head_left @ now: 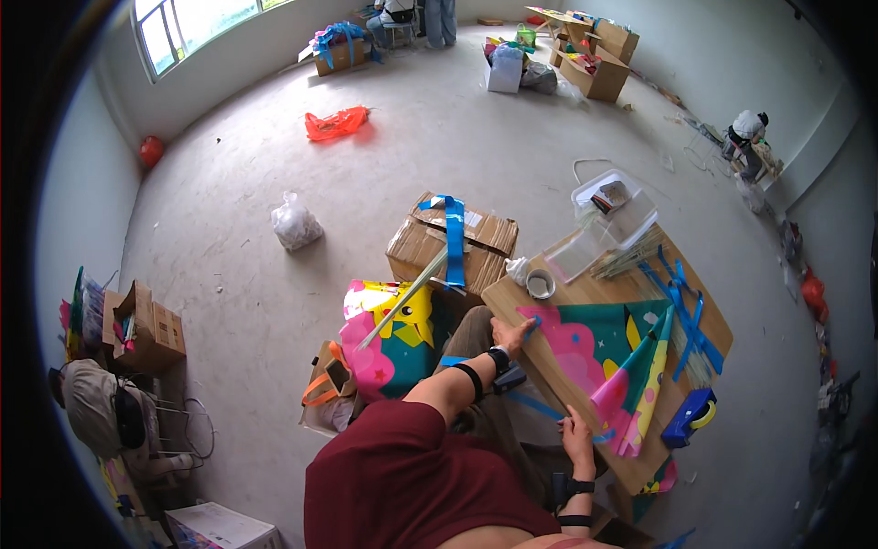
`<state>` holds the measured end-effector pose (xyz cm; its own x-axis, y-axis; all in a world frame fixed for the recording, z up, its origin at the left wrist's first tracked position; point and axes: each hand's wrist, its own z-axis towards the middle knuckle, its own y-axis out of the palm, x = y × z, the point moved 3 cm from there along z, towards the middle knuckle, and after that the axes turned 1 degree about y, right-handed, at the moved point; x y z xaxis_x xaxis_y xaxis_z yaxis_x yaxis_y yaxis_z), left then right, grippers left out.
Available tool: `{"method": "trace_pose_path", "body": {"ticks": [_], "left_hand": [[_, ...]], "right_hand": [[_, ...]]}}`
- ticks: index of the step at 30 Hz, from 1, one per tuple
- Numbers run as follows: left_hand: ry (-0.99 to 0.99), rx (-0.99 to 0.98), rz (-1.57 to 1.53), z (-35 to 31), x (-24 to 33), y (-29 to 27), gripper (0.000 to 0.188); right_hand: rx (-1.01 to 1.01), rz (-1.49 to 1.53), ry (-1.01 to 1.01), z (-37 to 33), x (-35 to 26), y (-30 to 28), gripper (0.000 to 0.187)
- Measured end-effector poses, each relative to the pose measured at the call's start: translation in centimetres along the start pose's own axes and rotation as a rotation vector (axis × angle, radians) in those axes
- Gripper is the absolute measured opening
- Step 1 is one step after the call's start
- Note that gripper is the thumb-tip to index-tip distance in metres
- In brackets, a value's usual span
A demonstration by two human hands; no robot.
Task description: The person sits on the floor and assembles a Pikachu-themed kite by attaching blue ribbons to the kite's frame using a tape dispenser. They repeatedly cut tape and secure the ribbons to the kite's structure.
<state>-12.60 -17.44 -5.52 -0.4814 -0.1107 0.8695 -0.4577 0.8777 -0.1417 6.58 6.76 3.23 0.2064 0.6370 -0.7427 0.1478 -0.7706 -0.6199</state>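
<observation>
A patterned sheet [572,334] in pink, green and yellow lies on the wooden board [695,256], its right part folded over into a pointed flap [640,384]. My left hand [512,337] is at the sheet's left corner, fingers closed on it beside a small blue piece. Nearer my body, my right hand [576,437] is at the board's edge, fingers pinched at a blue strip [535,404]. That strip runs left from the fingers. A blue tape dispenser [690,416] with a yellow roll stands right of the flap.
Blue ribbons [686,311], thin sticks [631,256], a tape roll [540,284] and a clear plastic bin [617,215] occupy the board's far part. A cardboard box [457,240] stands beyond it. Left are another patterned sheet [384,339] and an open carton [329,389]. People sit farther off.
</observation>
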Motion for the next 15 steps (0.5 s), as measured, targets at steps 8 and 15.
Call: {"method": "trace_pose_path", "body": {"ticks": [8, 15], "left_hand": [[-0.044, -0.002, 0.038, 0.1, 0.6, -0.1, 0.095], [0.018, -0.093, -0.087, 4.2, -3.7, -0.3, 0.064]], "right_hand": [[0.07, 0.026, 0.051, -1.4, 3.3, -0.8, 0.038], [0.134, 0.059, 0.074, -2.3, 4.0, -1.9, 0.038]]}}
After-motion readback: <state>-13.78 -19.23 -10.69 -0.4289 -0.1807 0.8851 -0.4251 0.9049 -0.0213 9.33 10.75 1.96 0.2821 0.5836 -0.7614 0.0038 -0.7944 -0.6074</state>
